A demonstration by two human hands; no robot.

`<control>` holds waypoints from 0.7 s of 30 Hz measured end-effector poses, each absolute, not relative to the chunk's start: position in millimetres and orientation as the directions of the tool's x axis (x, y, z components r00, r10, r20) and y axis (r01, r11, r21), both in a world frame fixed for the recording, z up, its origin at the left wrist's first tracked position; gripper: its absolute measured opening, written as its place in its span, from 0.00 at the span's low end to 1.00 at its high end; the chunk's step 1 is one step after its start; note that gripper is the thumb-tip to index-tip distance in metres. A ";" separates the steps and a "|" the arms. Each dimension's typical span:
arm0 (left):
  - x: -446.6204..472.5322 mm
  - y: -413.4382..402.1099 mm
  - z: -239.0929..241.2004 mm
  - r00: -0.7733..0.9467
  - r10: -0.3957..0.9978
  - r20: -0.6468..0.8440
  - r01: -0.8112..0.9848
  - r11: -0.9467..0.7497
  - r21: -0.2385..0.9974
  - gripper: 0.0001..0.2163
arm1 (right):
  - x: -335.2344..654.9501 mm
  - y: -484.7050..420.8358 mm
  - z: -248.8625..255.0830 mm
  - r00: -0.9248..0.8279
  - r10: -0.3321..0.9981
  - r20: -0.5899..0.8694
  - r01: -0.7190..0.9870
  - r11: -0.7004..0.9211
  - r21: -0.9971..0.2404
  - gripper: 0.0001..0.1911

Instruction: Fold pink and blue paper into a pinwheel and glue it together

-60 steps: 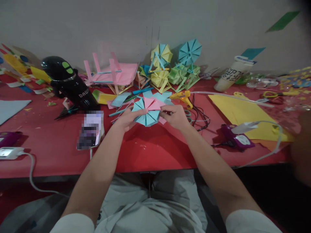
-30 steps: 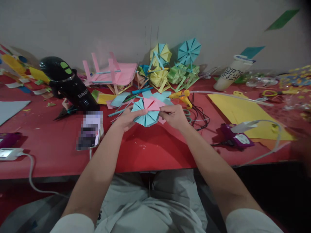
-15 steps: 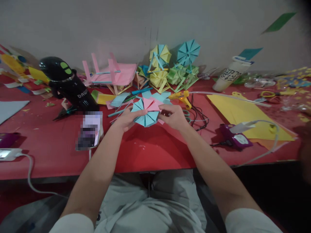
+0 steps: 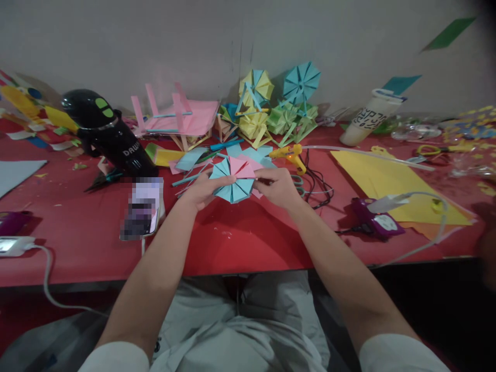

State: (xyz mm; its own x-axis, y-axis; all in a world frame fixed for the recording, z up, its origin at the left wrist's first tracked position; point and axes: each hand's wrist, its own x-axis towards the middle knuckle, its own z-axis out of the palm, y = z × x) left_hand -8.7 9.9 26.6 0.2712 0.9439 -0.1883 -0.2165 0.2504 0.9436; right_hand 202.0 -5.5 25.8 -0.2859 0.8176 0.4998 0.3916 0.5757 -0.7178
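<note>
A folded paper wheel [image 4: 232, 178] of blue and pink wedges is held just above the red table [image 4: 240, 243], in the middle of the view. My left hand [image 4: 202, 191] grips its left side, thumb pressed on the centre. My right hand [image 4: 276, 187] pinches the pink wedge at its right edge. Loose blue and pink paper pieces [image 4: 194, 157] lie right behind the wheel.
A black appliance [image 4: 106, 132] and a phone [image 4: 142, 206] sit to the left. Finished paper wheels [image 4: 279, 106] and a pink paper stool [image 4: 182, 116] stand by the wall. A yellow glue gun [image 4: 289, 154], yellow sheet [image 4: 395, 183], purple device [image 4: 374, 219] and white bottle [image 4: 368, 121] lie right.
Almost nothing has moved. Both hands keep their hold on the wheel; the right fingers shift slightly along the pink wedge.
</note>
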 end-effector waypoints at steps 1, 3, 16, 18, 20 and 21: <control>-8.8 10.1 26.5 0.268 0.945 -0.187 -0.217 0.248 0.944 0.20 | 202.4 -5.4 26.2 -0.288 0.823 0.490 0.396 0.569 -0.721 0.08; -8.9 10.3 26.5 0.261 0.947 -0.187 -0.218 0.247 0.944 0.20 | 203.1 -5.2 26.6 -0.286 0.830 0.479 0.403 0.558 -0.726 0.10; -9.0 9.4 28.1 0.251 0.950 -0.187 -0.224 0.245 0.943 0.20 | 203.9 -3.9 25.2 -0.235 0.855 0.462 0.405 0.518 -0.753 0.08; -8.8 8.7 29.4 0.253 0.949 -0.189 -0.225 0.247 0.943 0.20 | 204.9 -3.3 24.1 -0.225 0.857 0.463 0.410 0.514 -0.753 0.08; -8.3 7.6 31.0 0.253 0.947 -0.199 -0.225 0.258 0.940 0.21 | 205.8 -3.0 23.2 -0.225 0.855 0.467 0.414 0.518 -0.749 0.09; -8.1 7.1 31.6 0.252 0.946 -0.204 -0.226 0.263 0.938 0.21 | 206.1 -2.9 22.9 -0.227 0.854 0.468 0.417 0.520 -0.746 0.09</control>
State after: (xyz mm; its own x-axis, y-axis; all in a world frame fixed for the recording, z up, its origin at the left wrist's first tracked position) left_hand -8.1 7.1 31.6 0.2524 0.9458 -0.2045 -0.2260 0.2631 0.9379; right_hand 206.1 -2.9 22.9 -0.2269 0.8541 0.4681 0.4166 0.5195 -0.7460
